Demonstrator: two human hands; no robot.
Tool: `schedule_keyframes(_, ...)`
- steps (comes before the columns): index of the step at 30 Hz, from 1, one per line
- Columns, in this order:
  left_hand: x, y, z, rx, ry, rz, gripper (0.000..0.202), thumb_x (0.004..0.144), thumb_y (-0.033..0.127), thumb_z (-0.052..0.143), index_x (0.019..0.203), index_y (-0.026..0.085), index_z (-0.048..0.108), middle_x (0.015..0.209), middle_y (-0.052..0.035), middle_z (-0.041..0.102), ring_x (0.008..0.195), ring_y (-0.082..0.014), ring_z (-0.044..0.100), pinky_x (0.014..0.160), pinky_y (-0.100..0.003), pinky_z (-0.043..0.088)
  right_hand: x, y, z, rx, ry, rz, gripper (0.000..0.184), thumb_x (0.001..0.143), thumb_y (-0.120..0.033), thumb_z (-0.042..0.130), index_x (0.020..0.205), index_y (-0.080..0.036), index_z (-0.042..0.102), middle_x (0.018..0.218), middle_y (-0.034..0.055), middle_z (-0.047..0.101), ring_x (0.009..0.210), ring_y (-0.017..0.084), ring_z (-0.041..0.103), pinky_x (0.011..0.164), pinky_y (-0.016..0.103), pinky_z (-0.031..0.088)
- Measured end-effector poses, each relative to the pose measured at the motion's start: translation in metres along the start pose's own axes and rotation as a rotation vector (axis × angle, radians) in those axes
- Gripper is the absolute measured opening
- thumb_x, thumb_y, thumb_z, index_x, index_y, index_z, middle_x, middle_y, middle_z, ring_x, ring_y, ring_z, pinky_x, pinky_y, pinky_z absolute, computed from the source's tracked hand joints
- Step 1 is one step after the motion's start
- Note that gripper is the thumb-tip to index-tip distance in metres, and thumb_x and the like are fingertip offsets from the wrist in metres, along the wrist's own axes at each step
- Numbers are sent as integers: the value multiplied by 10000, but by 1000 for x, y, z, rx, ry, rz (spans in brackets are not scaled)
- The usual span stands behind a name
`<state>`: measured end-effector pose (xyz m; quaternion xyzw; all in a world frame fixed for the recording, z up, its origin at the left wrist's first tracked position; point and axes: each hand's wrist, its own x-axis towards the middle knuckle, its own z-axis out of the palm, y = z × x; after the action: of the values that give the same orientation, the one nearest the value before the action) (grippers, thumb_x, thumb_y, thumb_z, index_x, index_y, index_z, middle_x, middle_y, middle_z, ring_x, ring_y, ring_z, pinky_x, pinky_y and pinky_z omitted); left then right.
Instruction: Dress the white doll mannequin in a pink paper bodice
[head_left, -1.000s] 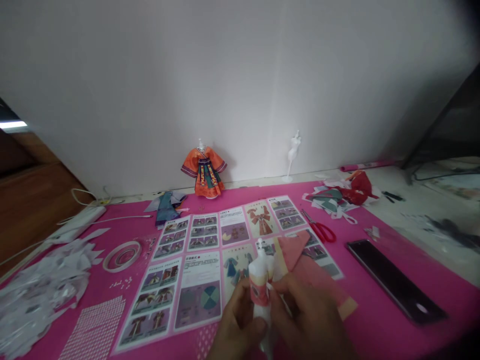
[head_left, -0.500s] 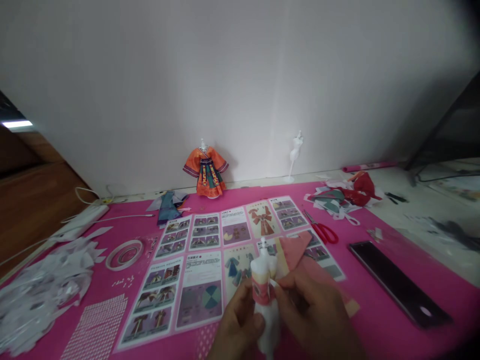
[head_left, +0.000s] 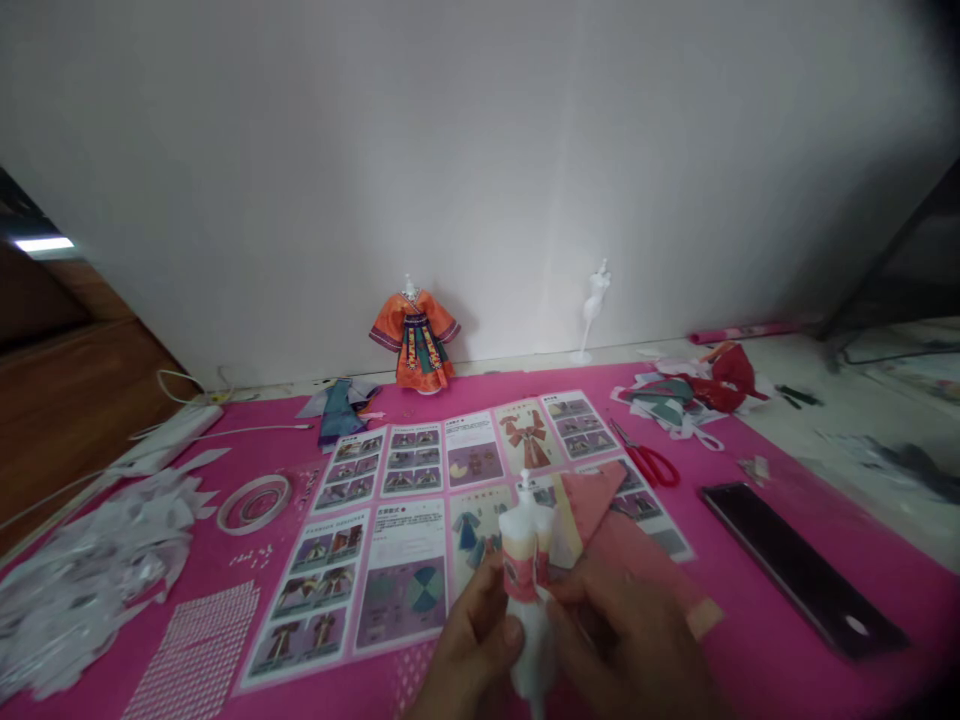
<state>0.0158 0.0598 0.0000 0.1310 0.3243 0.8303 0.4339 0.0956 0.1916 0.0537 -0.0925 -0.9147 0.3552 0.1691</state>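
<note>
A small white doll mannequin (head_left: 534,640) stands upright, low in the middle of the view. A red and cream fabric band (head_left: 519,570) wraps its chest. My left hand (head_left: 474,640) is closed around the mannequin from the left, fingers at the band and thumb at the waist. On the other side my right hand (head_left: 619,630) pinches a small white strip (head_left: 541,592) at the band's edge; its fingertips are partly hidden. Behind that hand lie pieces of pink fabric (head_left: 596,500) on a printed instruction sheet (head_left: 409,500).
Red-handled scissors (head_left: 652,463) and a dark phone (head_left: 799,570) lie to the right. A tape roll (head_left: 255,503), crumpled white scraps (head_left: 97,575) and a bead sheet (head_left: 199,650) lie left. At the back stand a dressed mannequin (head_left: 416,340) and a bare one (head_left: 595,305).
My right fingers have moved slightly down along the mannequin's side, with the white strip lower than before. My left hand keeps its hold. The view has shifted slightly.
</note>
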Motion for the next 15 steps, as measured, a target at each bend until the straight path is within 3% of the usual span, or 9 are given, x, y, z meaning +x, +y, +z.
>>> schedule_keyframes(6, 4, 0, -2, 161, -53, 118, 549, 718, 359, 762, 1228, 250, 590, 1252, -82, 604, 1247, -297, 477, 1078, -390, 301, 2, -1, 5, 20, 14, -47, 218, 866, -225, 468, 732, -182, 634, 564, -6, 641, 480, 116, 586, 456, 207, 347)
schedule_keyframes(9, 6, 1, -1, 157, -30, 113, 546, 709, 365, 770, 1214, 254, 596, 1252, -80, 602, 1213, -293, 506, 1023, -368, 359, 2, -1, 2, 5, 18, -25, 212, 862, -231, 473, 715, -189, 619, 542, -16, 620, 455, 111, 557, 439, 211, 321)
schedule_keyframes(13, 7, 3, -3, 125, -31, 117, 623, 687, 380, 783, 1251, 248, 554, 1090, -92, 668, 925, -242, 646, 794, -316, 473, 0, 7, -8, 48, 15, 22, 233, 894, -275, 441, 710, -193, 558, 581, -14, 583, 526, 126, 556, 492, 216, 381)
schedule_keyframes(15, 7, 4, -4, 154, 0, 103, 615, 666, 396, 798, 1214, 230, 575, 964, -82, 691, 761, -195, 649, 670, -271, 469, -3, 13, -9, 148, 26, 41, 247, 923, -311, 404, 754, -199, 544, 660, 3, 600, 617, 144, 584, 572, 232, 434)
